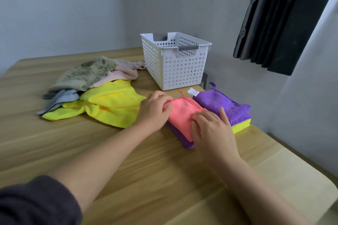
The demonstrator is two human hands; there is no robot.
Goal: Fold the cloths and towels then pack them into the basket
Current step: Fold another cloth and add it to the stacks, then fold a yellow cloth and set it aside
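On the wooden table (146, 170), the right hand (210, 129) presses loosely bent fingers onto the near end of the pink cloth (181, 115). The left hand (155, 108) curls over its far left end and seems to grip it. The pink cloth lies on a darker purple cloth (188, 144). Lifting or sliding the two carelessly could undo the fold, or knock the folded purple towel (223, 106) and the yellow one under it (241, 127) off the right edge just beside them. Farther left, the loose yellow cloth (109, 102) and the crumpled heap (87, 75) remain unfolded. The white basket (182, 67) stands at the far right edge. Both hands hide the pink cloth's edges, the heap's count is unclear, and the basket's floor is barely visible.
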